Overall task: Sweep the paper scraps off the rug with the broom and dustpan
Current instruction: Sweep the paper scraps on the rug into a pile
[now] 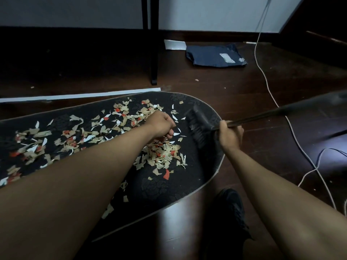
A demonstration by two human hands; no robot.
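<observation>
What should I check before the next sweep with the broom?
1. Broom held firmly: ok, the right hand grips its handle.
2. Bristles on the rug: ok, they sit near its right end.
3. Paper scraps in the broom's path: ok, a pile lies just left of the bristles.
4. Left hand out of the way: not ok, it is over the scraps with curled fingers.
5. Dustpan ready: cannot tell, none clearly visible.
6. White cable clear: ok, it lies on the floor beside the rug.

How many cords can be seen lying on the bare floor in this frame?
2. A white cord runs from the wall down the floor right of the rug. A dark cord loops at the right edge, crossing it. Others may lie beyond the frame.
</observation>
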